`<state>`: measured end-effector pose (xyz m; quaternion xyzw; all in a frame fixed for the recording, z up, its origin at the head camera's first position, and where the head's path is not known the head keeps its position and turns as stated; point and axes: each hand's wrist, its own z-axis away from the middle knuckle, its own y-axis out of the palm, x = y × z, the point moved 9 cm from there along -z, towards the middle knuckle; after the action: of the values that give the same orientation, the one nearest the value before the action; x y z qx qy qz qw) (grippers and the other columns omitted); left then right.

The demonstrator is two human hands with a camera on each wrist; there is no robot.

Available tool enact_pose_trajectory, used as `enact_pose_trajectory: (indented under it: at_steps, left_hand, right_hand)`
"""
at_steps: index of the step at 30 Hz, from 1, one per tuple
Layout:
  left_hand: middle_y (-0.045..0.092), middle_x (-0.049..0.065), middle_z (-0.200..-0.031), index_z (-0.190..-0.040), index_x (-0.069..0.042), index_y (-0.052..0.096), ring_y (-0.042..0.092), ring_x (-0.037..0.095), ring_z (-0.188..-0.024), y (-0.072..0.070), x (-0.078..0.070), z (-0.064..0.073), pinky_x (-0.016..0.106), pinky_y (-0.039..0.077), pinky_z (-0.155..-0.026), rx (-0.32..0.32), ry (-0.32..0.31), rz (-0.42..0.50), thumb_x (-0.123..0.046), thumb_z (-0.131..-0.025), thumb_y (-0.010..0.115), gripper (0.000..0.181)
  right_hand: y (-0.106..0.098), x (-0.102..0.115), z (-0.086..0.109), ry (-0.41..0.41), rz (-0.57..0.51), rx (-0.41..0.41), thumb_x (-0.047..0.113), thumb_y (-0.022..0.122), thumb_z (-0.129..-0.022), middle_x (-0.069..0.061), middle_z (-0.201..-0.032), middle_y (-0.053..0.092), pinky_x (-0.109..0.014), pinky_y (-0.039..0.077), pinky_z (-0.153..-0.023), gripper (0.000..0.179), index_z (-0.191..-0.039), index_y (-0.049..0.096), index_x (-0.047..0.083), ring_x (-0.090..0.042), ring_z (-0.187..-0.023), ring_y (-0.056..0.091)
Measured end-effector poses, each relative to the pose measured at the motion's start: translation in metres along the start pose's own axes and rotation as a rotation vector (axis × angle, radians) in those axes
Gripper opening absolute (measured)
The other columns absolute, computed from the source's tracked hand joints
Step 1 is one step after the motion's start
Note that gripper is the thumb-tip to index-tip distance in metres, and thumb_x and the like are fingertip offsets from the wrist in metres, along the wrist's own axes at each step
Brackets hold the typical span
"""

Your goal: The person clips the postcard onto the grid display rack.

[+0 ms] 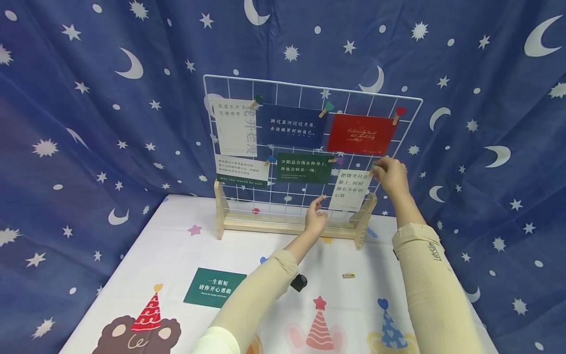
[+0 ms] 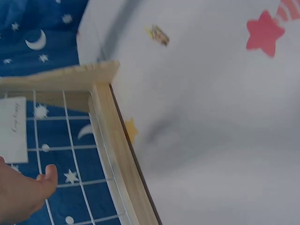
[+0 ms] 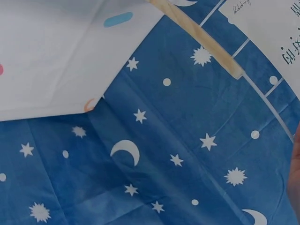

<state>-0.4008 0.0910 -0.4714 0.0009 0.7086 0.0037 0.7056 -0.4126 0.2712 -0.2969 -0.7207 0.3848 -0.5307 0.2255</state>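
A white wire grid stands upright in a wooden base. At its lower right hangs a white card with lettering, slightly tilted. My right hand pinches a small wooden clip at that card's upper right corner; a bit of green shows by the fingertips. Below and left of the card, my left hand is held before the grid with fingers loosely extended, holding nothing. In the left wrist view the thumb of the left hand shows close to the card.
Clipped on the grid are a blue card, a red card, a green card and two whitish ones. On the white tablecloth lie a loose green card, a small clip and a black object. A starry blue curtain hangs behind.
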Motion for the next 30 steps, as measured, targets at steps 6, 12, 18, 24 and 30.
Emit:
enact_pose_trajectory:
  at_steps: [6, 12, 18, 24, 30]
  left_hand:
    - [0.041, 0.028, -0.137, -0.141, -0.001, 0.035, 0.05, 0.039, -0.117, -0.014, -0.031, 0.047, 0.04, 0.049, -0.096, 0.038, -0.143, 0.081, 0.005, -0.087, 0.047, 0.055]
    - [0.043, 0.024, -0.138, -0.142, -0.007, 0.035, 0.053, 0.035, -0.113, -0.036, -0.006, 0.046, 0.039, 0.051, -0.093, 0.103, -0.133, 0.095, 0.0, -0.089, 0.05, 0.055]
    - [0.045, 0.024, -0.134, -0.141, -0.006, 0.037, 0.052, 0.039, -0.117, -0.079, -0.002, 0.055, 0.05, 0.046, -0.099, 0.106, -0.106, 0.014, -0.002, -0.091, 0.049, 0.051]
    - [0.048, 0.023, -0.132, -0.138, -0.004, 0.041, 0.049, 0.041, -0.121, -0.111, 0.003, 0.059, 0.055, 0.043, -0.101, 0.077, -0.123, -0.003, -0.005, -0.094, 0.048, 0.045]
    - [0.051, 0.022, -0.127, -0.134, -0.002, 0.045, 0.052, 0.038, -0.117, -0.13, 0.009, 0.063, 0.053, 0.045, -0.099, 0.047, -0.134, -0.032, -0.004, -0.093, 0.05, 0.041]
  right_hand:
    - [-0.003, -0.006, 0.0, -0.018, 0.015, -0.024, 0.004, 0.047, -0.097, -0.029, -0.109, 0.063, -0.046, 0.055, -0.086, 0.027, -0.12, 0.057, -0.008, -0.039, -0.096, 0.064]
    - [-0.004, -0.004, 0.001, -0.048, 0.048, -0.024, 0.005, 0.048, -0.097, -0.028, -0.108, 0.064, -0.047, 0.055, -0.082, 0.028, -0.121, 0.056, -0.006, -0.039, -0.092, 0.064]
    - [-0.006, -0.006, 0.006, -0.073, 0.089, -0.033, 0.01, 0.05, -0.097, -0.027, -0.105, 0.064, -0.05, 0.052, -0.077, 0.032, -0.127, 0.054, -0.001, -0.039, -0.089, 0.063]
    - [-0.005, -0.016, 0.011, -0.09, 0.104, -0.068, 0.014, 0.049, -0.098, -0.028, -0.102, 0.065, -0.049, 0.051, -0.069, 0.035, -0.13, 0.05, -0.001, -0.038, -0.079, 0.062]
    - [0.0, -0.021, 0.017, -0.119, 0.1, -0.098, 0.013, 0.05, -0.097, -0.026, -0.1, 0.066, -0.046, 0.05, -0.065, 0.037, -0.132, 0.049, 0.002, -0.037, -0.076, 0.063]
